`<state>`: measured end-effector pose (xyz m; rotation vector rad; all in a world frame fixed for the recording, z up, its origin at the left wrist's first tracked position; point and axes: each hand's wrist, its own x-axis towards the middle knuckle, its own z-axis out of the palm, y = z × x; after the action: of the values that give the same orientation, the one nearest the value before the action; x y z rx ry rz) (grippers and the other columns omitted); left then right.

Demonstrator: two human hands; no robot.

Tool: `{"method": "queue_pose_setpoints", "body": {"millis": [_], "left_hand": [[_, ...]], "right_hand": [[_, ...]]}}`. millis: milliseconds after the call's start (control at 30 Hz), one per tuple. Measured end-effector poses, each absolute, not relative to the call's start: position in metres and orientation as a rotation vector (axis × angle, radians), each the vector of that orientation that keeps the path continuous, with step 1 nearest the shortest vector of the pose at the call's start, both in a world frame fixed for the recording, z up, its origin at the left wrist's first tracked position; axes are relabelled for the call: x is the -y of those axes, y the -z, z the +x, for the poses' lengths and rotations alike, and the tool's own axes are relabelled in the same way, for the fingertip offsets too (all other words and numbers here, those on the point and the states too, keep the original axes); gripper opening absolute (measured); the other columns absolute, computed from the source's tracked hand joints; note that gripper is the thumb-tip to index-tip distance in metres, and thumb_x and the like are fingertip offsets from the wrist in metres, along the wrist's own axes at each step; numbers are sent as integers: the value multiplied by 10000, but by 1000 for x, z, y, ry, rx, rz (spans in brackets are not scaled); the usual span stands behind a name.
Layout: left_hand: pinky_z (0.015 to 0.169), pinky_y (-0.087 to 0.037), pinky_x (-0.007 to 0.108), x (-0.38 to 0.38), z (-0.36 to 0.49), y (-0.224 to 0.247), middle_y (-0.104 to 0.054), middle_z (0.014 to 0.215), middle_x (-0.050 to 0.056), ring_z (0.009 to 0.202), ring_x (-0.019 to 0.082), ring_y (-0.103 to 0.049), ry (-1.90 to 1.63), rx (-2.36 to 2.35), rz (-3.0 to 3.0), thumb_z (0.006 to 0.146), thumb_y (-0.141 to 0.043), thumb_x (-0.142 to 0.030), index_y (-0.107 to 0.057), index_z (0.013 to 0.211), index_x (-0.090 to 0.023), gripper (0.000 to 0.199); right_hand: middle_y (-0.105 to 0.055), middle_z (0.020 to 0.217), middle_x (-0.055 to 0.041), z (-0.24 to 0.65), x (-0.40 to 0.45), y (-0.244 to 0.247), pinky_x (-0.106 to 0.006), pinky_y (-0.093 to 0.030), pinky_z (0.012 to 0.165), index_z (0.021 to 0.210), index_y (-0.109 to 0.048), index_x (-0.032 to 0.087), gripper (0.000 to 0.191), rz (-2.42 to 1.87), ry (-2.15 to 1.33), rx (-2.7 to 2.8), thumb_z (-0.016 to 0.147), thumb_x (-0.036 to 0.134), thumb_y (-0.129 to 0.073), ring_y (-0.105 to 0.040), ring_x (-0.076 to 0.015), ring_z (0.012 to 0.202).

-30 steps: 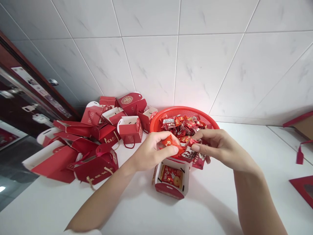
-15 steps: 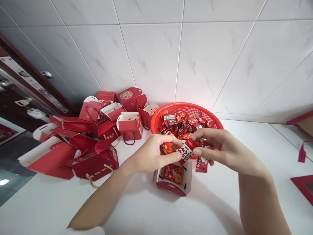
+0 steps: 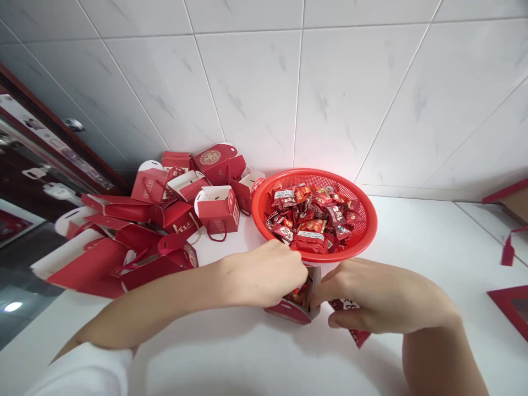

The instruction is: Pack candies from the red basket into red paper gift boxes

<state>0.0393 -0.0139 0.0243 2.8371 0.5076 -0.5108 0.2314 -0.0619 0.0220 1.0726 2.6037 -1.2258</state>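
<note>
In the head view a small red gift box [image 3: 291, 312] with a pale inside stands open on the white table, and bits of red and orange wrapping show in it. My left hand [image 3: 264, 278] reaches over its left side, fingers curled down; what they hold, if anything, is hidden. At the box's right edge is my right hand [image 3: 371, 297], closed on a dark red wrapped candy [image 3: 359, 334] that sticks out below the palm. Just behind both hands sits a red plastic basket [image 3: 369, 220] with many wrapped candies [image 3: 311, 234] inside.
Several red gift boxes [image 3: 218, 212], some with rope handles, are piled at the left by the tiled wall [image 3: 247, 88]. A dark cabinet with keys [image 3: 61, 191] stands far left. More red card pieces [image 3: 511, 308] lie at the right edge of the white table [image 3: 231, 357].
Both hands have moved from above the basket's front rim down to the small box. The left now dips into it. The candies held between the fingers before are mostly hidden.
</note>
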Motion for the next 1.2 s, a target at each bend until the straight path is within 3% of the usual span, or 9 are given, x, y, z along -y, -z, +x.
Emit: {"method": "queue_pose_setpoints", "body": {"millis": [133, 300, 467, 800, 900, 1033, 1200], "left_hand": [[445, -260, 322, 16, 55, -23, -693, 679, 46, 495, 153, -476, 588, -359, 2891, 843, -638, -53, -661, 653, -160, 220], [434, -277, 313, 14, 58, -13, -702, 672, 51, 502, 173, -522, 733, -251, 2859, 688, -746, -44, -642, 639, -180, 178], [434, -262, 309, 20, 52, -19, -665, 602, 52, 475, 152, -497, 694, -408, 2849, 635, -725, 17, -580, 539, -163, 250], [451, -315, 328, 35, 57, -12, -638, 579, 44, 477, 195, -550, 716, -550, 2814, 746, -673, -23, -671, 670, -160, 156], [483, -378, 321, 37, 57, -12, -678, 647, 60, 556, 221, -624, 781, -622, 2804, 773, -662, -14, -677, 688, -153, 163], [562, -459, 315, 34, 56, -9, -758, 884, 127, 769, 272, -715, 791, -598, 2777, 758, -671, -7, -696, 752, -128, 123], [459, -413, 308, 26, 60, 6, -725, 693, 98, 568, 246, -662, 815, -588, 2673, 693, -705, -39, -698, 732, -130, 100]], "right_hand": [[-763, 739, -7, 228, 62, -22, -235, -449, 622, 891, -757, 173, 220, 1105, 1174, -2538, 832, 26, -605, -690, -157, 685], [-770, 695, -4, 230, 65, -22, -243, -433, 626, 828, -710, 170, 182, 1155, 1193, -2491, 829, 31, -593, -682, -151, 657], [-774, 676, -6, 231, 66, -21, -239, -418, 612, 776, -671, 174, 167, 1162, 1192, -2515, 826, 39, -588, -684, -150, 645], [-771, 708, -10, 229, 70, -25, -268, -424, 631, 908, -749, 168, 253, 1178, 1140, -2538, 813, 3, -583, -679, -181, 688], [-781, 734, -16, 229, 70, -25, -272, -424, 647, 942, -752, 161, 270, 1173, 1121, -2544, 807, -6, -588, -686, -186, 713], [-783, 727, -14, 228, 70, -26, -273, -408, 626, 918, -743, 161, 252, 1182, 1096, -2520, 813, -2, -582, -684, -179, 684], [-783, 726, -12, 227, 71, -28, -273, -392, 602, 879, -726, 160, 217, 1179, 1091, -2507, 811, 11, -584, -681, -174, 673]]}}
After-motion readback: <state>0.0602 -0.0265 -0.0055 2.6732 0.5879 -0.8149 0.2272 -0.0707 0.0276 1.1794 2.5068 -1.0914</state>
